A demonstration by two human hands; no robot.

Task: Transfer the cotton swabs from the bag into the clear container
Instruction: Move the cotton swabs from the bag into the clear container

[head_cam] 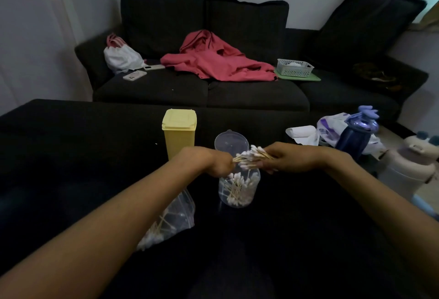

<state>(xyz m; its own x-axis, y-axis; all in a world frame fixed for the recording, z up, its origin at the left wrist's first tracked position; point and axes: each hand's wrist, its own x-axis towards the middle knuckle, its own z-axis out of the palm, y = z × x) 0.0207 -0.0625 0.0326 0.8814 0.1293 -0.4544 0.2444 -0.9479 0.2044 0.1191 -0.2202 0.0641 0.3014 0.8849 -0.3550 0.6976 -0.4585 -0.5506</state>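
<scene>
Holding one bundle of cotton swabs (pixel 251 156) between both hands, directly above the clear container (pixel 238 188). Left hand (pixel 215 164) pinches the stick ends; right hand (pixel 279 159) curls round the other end. Container already part filled, lid open behind. Bag (pixel 169 224) lies just left of the container, swabs remaining inside. Advice: tip the bundle upright, align sticks, lower into the mouth before loosening either grip.

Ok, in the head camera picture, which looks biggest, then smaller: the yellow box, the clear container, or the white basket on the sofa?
1. Clear container and yellow box: look about alike, too close to rank.
2. White basket: smallest, but it sits farther away, so it may really be bigger.
</scene>
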